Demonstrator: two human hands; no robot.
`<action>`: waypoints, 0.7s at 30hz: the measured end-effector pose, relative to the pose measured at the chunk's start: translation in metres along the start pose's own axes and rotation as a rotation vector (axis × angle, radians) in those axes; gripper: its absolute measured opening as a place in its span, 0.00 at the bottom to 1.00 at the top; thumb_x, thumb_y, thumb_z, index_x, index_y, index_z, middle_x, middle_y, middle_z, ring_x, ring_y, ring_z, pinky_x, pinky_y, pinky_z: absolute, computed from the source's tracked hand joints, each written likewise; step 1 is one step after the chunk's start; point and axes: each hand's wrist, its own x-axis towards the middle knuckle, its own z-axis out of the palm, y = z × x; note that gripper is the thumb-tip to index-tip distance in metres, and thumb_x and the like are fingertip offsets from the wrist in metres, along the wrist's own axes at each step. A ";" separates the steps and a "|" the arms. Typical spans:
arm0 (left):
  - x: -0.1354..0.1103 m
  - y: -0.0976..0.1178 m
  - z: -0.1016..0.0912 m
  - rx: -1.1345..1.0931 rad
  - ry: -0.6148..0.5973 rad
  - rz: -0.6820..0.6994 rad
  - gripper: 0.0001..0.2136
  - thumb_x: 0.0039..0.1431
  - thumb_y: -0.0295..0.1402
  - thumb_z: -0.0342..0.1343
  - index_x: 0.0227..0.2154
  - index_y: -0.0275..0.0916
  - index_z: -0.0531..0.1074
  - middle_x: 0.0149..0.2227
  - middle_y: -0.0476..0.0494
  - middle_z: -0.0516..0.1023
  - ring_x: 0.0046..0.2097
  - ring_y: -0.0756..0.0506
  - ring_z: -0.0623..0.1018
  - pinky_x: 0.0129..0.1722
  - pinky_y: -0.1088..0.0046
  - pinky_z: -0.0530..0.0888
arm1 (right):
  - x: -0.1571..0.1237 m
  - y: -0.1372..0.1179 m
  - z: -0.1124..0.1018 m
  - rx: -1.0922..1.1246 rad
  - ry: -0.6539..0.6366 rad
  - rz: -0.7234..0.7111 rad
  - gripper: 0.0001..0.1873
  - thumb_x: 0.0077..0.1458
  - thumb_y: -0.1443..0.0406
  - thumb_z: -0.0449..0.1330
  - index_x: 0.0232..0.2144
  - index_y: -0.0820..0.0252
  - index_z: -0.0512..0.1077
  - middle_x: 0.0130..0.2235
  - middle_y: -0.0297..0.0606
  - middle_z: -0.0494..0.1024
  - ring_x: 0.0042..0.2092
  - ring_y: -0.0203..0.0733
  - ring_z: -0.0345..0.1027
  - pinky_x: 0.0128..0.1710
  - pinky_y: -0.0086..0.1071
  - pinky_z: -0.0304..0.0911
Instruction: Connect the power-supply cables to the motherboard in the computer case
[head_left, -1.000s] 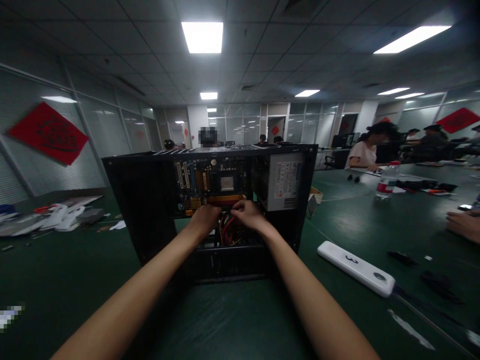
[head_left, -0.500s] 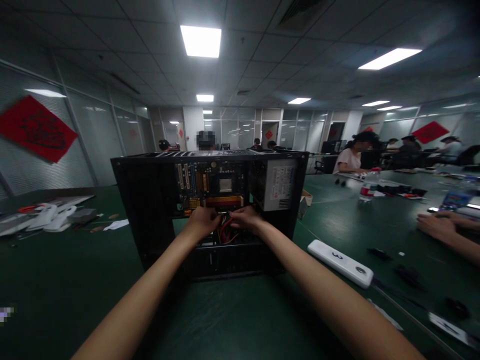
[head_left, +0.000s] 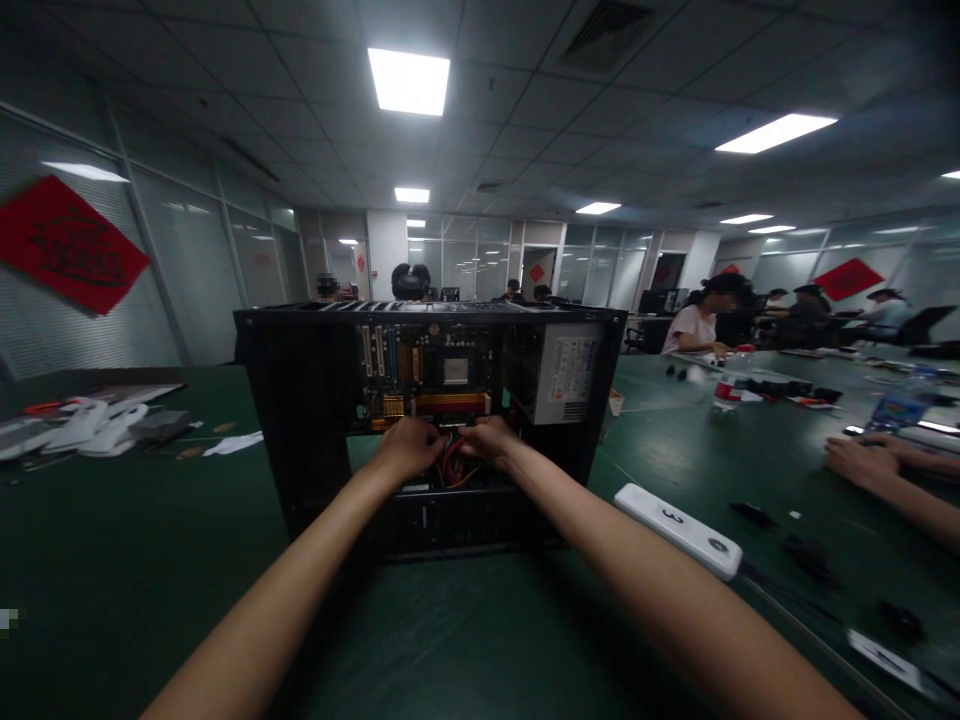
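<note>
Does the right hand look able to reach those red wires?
Likely yes: the right hand sits beside the red wires, and the open side of the black case leaves the way free.

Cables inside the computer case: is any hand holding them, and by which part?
Cannot be told: the left hand and right hand are beside the cables, but any grip is unclear.

A dark "3" marks the white power strip (head_left: 679,531), right of the right hand (head_left: 486,440). The power supply label (head_left: 568,366) above that hand and the red diamond poster (head_left: 71,246), far left of the left hand (head_left: 409,448), carry illegible characters.
</note>
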 end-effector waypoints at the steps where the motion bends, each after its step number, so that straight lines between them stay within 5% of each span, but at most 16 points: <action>1: 0.000 0.000 0.001 0.002 -0.001 0.000 0.18 0.62 0.45 0.48 0.34 0.44 0.81 0.33 0.42 0.82 0.37 0.44 0.80 0.32 0.73 0.68 | 0.000 0.000 0.000 -0.005 0.003 0.000 0.10 0.56 0.80 0.56 0.29 0.63 0.64 0.24 0.31 0.71 0.23 0.31 0.70 0.25 0.23 0.72; 21: 0.007 -0.004 0.006 0.002 0.004 -0.055 0.16 0.59 0.45 0.50 0.32 0.45 0.81 0.33 0.43 0.82 0.38 0.43 0.80 0.28 0.73 0.64 | 0.004 0.002 0.002 -0.039 0.067 -0.031 0.17 0.52 0.79 0.61 0.24 0.60 0.58 0.19 0.25 0.64 0.20 0.28 0.63 0.24 0.25 0.69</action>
